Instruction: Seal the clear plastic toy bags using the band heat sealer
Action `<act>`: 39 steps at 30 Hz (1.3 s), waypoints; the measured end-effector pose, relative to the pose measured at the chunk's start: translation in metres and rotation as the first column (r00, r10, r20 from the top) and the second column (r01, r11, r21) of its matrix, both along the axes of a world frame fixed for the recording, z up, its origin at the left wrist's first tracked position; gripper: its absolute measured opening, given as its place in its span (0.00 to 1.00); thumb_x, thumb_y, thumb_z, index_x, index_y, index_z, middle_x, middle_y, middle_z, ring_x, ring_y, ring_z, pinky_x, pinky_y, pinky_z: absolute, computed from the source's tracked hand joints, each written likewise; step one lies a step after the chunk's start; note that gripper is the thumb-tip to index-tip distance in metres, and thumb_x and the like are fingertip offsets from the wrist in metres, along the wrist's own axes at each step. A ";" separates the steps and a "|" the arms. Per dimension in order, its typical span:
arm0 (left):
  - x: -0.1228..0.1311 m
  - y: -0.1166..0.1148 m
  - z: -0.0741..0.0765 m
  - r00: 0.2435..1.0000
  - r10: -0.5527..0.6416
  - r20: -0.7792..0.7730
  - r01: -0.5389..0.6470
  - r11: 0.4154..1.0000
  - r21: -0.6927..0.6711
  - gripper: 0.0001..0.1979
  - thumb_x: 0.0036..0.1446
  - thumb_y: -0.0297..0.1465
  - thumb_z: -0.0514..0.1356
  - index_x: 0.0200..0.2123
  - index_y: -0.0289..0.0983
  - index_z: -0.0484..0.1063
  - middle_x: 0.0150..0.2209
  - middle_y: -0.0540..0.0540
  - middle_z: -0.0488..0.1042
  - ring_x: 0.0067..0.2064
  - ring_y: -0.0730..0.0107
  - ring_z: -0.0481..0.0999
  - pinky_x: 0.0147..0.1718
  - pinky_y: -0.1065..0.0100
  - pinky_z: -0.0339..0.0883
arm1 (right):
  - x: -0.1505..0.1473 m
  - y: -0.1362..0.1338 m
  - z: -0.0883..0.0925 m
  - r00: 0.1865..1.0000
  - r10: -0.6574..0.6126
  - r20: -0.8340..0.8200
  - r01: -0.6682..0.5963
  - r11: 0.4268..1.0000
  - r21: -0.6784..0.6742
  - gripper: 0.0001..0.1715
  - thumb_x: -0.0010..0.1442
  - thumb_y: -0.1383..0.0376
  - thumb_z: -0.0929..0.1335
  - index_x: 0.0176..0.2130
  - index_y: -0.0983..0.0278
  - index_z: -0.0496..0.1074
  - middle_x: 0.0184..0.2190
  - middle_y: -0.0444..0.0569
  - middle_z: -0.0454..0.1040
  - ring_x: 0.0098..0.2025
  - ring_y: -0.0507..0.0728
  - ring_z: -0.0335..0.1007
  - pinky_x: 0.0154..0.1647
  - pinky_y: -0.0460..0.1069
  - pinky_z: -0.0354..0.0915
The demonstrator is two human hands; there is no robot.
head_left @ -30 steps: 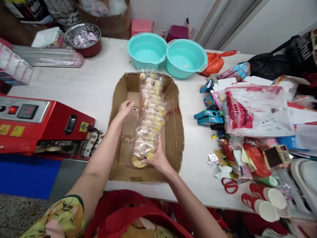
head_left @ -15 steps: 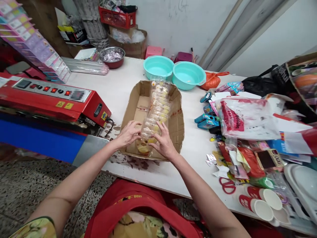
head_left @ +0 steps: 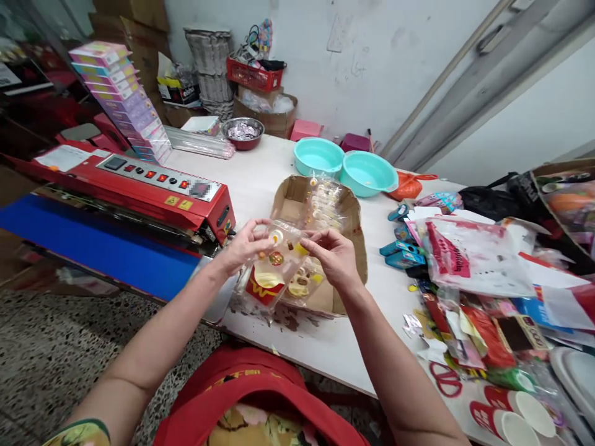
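Bag (head_left: 279,271) of clear plastic is between your two hands, blocking part of the near left corner of the brown cardboard box (head_left: 287,203). Your left hand (head_left: 242,249) pinches its upper left side by the round egg shape (head_left: 277,238), and your right hand (head_left: 335,255) pinches its upper right corner. The plastic looks thin, shiny and crinkly. Inside are a little round burger shape (head_left: 276,258) and red fries (head_left: 264,288) with a wavy yellow top. Its long way slants down to the left, red end toward you. More clear bags (head_left: 324,204) overlap in the box.
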State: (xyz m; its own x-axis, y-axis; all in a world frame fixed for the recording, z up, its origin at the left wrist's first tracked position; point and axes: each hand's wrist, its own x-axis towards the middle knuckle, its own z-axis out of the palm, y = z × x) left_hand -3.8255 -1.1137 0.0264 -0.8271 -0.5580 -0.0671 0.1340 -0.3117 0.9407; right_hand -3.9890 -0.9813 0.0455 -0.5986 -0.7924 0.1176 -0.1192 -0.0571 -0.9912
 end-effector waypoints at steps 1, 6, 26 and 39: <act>0.013 -0.004 -0.009 0.999 -0.018 0.043 0.016 0.999 0.045 0.28 0.48 0.35 0.69 0.51 0.38 0.63 0.42 0.43 0.78 0.38 0.66 0.79 0.36 0.68 0.70 | 0.008 -0.008 -0.006 0.999 -0.017 0.046 0.015 0.999 0.040 0.21 0.43 0.52 0.78 0.26 0.62 0.69 0.33 0.49 0.79 0.36 0.58 0.76 0.33 0.51 0.72; 0.071 -0.026 -0.049 0.986 0.044 0.161 -0.063 0.992 0.110 0.27 0.46 0.33 0.70 0.48 0.36 0.66 0.41 0.42 0.79 0.37 0.65 0.79 0.34 0.69 0.69 | 0.054 -0.046 -0.044 0.990 0.099 0.100 -0.117 0.973 0.197 0.25 0.38 0.54 0.79 0.27 0.62 0.65 0.42 0.52 0.78 0.38 0.58 0.75 0.37 0.52 0.71; 0.168 -0.071 -0.100 0.976 -0.039 0.215 -0.035 0.943 0.331 0.27 0.42 0.29 0.71 0.46 0.36 0.66 0.36 0.44 0.80 0.33 0.65 0.80 0.34 0.67 0.73 | 0.129 -0.100 -0.114 0.950 0.201 0.239 -0.265 0.924 0.275 0.23 0.40 0.49 0.77 0.21 0.63 0.68 0.37 0.50 0.79 0.45 0.60 0.73 0.43 0.53 0.67; 0.131 -0.096 -0.101 0.892 0.186 0.411 -0.351 0.858 0.375 0.14 0.37 0.31 0.71 0.29 0.31 0.76 0.29 0.41 0.79 0.26 0.67 0.77 0.25 0.69 0.70 | 0.142 -0.113 -0.114 0.976 -0.008 0.218 -0.066 0.941 0.332 0.20 0.36 0.52 0.79 0.24 0.63 0.78 0.27 0.49 0.80 0.27 0.55 0.72 0.31 0.51 0.69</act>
State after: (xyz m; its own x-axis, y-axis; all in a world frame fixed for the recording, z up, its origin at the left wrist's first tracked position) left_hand -3.6947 -1.2098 -0.0750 -0.5231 -0.6002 -0.6050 -0.0370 -0.6932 0.7198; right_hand -3.8470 -1.0947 -0.0688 -0.5561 -0.7806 -0.2855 0.0939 0.2824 -0.9547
